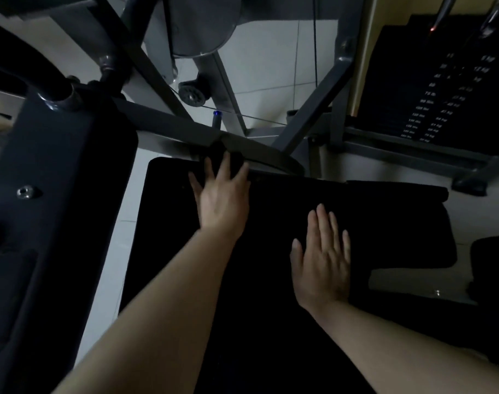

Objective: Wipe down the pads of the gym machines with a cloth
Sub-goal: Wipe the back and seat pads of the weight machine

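Note:
A large black seat pad [384, 228] of a gym machine fills the middle of the view. My left hand [222, 194] lies at the pad's far edge with fingers spread over a dark cloth [222, 157] bunched there; the cloth is hard to tell from the pad in the dim light. My right hand [323, 260] rests flat on the middle of the pad, fingers straight and together, holding nothing.
A dark grey machine frame [43, 194] rises along the left. Grey steel bars [313, 109], a pulley [192, 93] and a cable cross behind the pad. A black weight stack [447, 89] stands at the right over a white tiled floor [271, 52].

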Demonstrator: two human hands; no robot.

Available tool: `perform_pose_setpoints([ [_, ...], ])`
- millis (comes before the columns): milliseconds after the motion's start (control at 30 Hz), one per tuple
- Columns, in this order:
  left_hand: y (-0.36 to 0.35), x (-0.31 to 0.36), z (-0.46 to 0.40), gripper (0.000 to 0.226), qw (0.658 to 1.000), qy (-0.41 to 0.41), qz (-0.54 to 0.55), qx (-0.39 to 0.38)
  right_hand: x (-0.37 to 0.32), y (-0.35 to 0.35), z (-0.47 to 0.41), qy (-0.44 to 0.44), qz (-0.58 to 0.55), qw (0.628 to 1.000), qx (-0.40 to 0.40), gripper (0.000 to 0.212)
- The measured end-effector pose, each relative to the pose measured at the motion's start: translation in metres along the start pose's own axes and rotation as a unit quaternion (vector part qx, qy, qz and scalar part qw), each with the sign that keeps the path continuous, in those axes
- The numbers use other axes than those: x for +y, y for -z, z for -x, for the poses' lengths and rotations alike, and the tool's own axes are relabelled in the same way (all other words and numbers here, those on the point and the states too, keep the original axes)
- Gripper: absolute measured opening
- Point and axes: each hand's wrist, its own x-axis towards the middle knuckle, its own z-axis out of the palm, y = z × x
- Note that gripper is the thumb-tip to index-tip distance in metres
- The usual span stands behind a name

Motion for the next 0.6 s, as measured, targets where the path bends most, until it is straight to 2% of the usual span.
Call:
perform_pose_setpoints([
  [67,0.002,0.006,-0.019,0.037,0.999,0.026,0.019,0.009,0.0,0.001,-0.002,-0.008,-0.006,1.0,0.005,0.06],
  [133,0.0,0.005,-0.004,0.034,0.999,0.003,0.038,0.026,-0.001,0.004,-0.003,-0.011,-0.008,1.0,-0.004,0.061],
  [267,-0.015,-0.008,0.105,0.035,0.997,-0.068,0.008,0.027,-0.001,0.005,-0.003,-0.012,-0.006,1.0,-0.013,0.062],
  [400,-0.026,-0.014,0.199,0.033,0.991,-0.119,0.042,-0.042,-0.002,0.007,-0.002,-0.013,0.0,1.0,-0.021,0.061],
  [500,-0.027,-0.03,0.167,0.022,0.981,-0.164,0.106,0.012,-0.002,0.007,-0.003,-0.014,-0.002,1.0,-0.027,0.061],
  [533,-0.024,-0.032,0.143,0.021,0.978,-0.157,0.127,0.042,-0.002,0.007,-0.003,-0.014,-0.003,1.0,-0.026,0.061],
  [600,-0.013,-0.028,0.08,0.029,0.979,-0.09,0.163,0.084,-0.001,0.006,-0.003,-0.014,-0.007,1.0,-0.024,0.061],
])
